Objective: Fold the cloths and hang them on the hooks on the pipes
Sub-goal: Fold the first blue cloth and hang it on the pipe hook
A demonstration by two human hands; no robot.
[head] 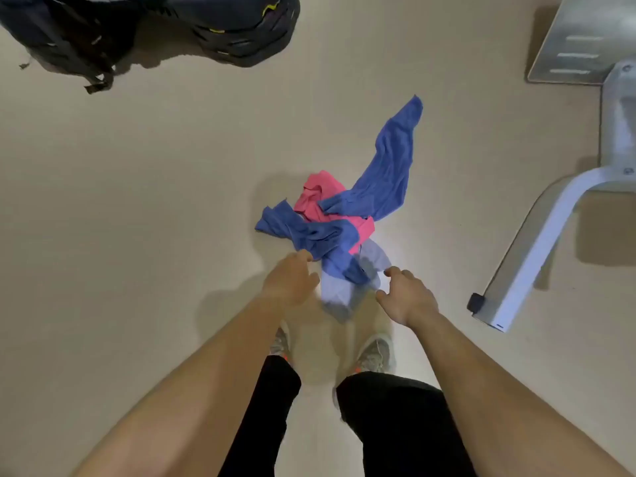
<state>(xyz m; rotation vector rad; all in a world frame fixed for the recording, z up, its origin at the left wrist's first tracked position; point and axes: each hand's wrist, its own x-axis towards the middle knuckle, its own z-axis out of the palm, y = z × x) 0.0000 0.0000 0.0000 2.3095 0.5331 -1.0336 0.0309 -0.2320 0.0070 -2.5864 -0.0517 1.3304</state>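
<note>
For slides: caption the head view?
Left hand and right hand hover over tangled blue and pink cloths on the floor.

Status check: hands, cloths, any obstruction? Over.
Left hand at blue cloth, grip unclear; right hand open beside pale cloth. Cloth pile heaped on floor, unfolded. Nothing in the way.

loads of bare floor (137,201) left of the cloth pile (330,218), nothing in the way there until the dark backpack (155,25) up in the far left corner. the right side is tighter: a white table leg (530,256) slants across the floor, its black end cap (476,302) near the right hand (407,294), with a metal bracket (619,125) and a steel plate (578,43) beyond it. there's an open strip of floor between pile and leg. on the near side the person's shoes (375,352) stand just behind the pile, and a blurred pale cloth (340,294) fills the gap between the right hand and the left hand (290,280).
</note>
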